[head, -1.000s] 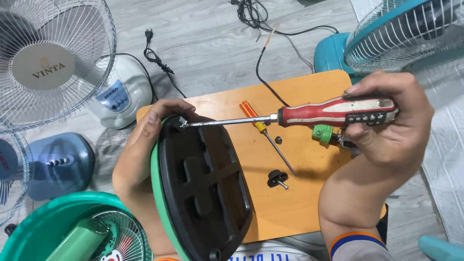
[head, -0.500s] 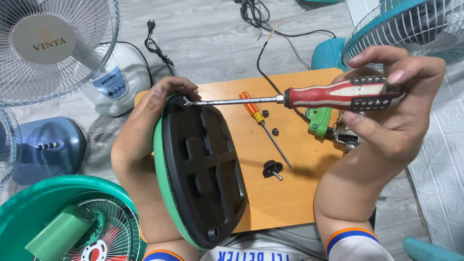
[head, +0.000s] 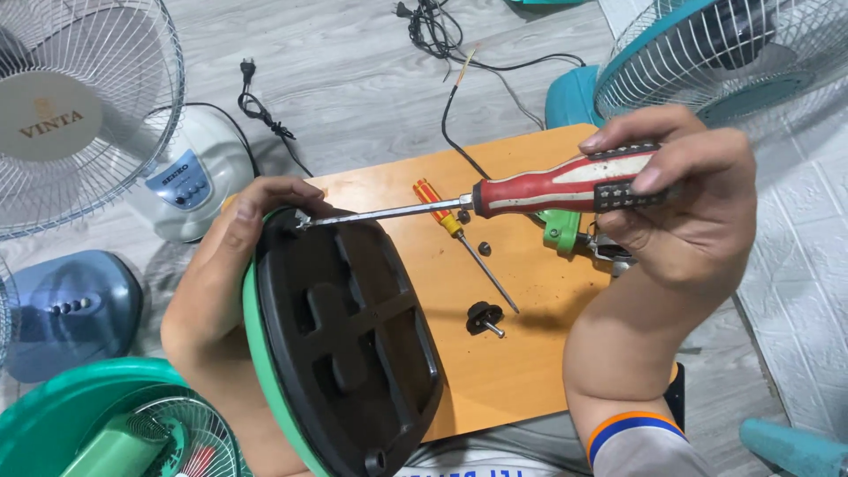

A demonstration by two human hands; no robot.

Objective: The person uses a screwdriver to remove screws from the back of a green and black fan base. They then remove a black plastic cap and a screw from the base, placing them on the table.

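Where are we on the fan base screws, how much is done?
Done: two small dark screws and a black knob already lie loose on the wooden board. In hand: the left hand holds the green fan base on edge, and the right hand drives the red screwdriver at its top edge. Left: the black bottom plate is on; remaining screws aren't visible.

Orange screwdriver (head: 442, 210) and black knob (head: 483, 317) lie on wooden board (head: 521, 371).
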